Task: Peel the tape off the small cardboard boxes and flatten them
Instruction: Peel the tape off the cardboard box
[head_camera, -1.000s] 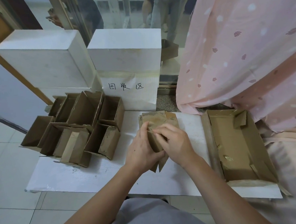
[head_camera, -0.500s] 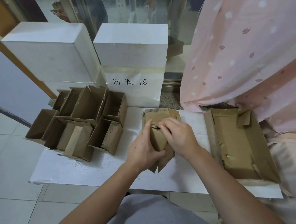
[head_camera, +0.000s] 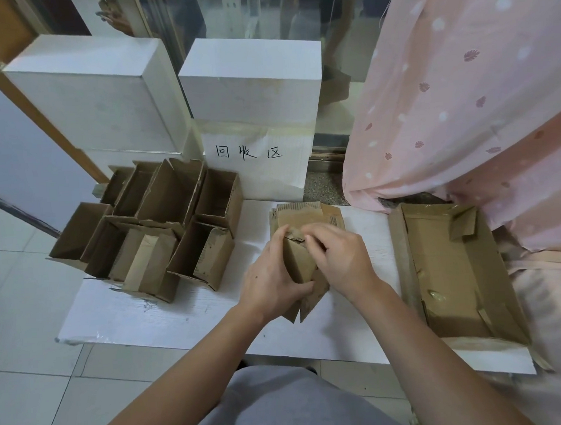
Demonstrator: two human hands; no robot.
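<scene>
Right now both my hands are closed around one small cardboard box [head_camera: 299, 263] of rough brown corrugated board: my left hand [head_camera: 269, 278] grips its side, while my right hand [head_camera: 340, 258] pinches at its top edge. I hold it just above the white tabletop [head_camera: 180, 315], over a flattened brown piece [head_camera: 305, 212]. Left of that held box stands a cluster of open cardboard boxes [head_camera: 163, 225], roughly seven, touching each other. Right of it lies one shallow cardboard tray [head_camera: 454, 268]. Behind it rise two smooth white blocks [head_camera: 249, 80] and a handwritten paper sign [head_camera: 250, 155].
</scene>
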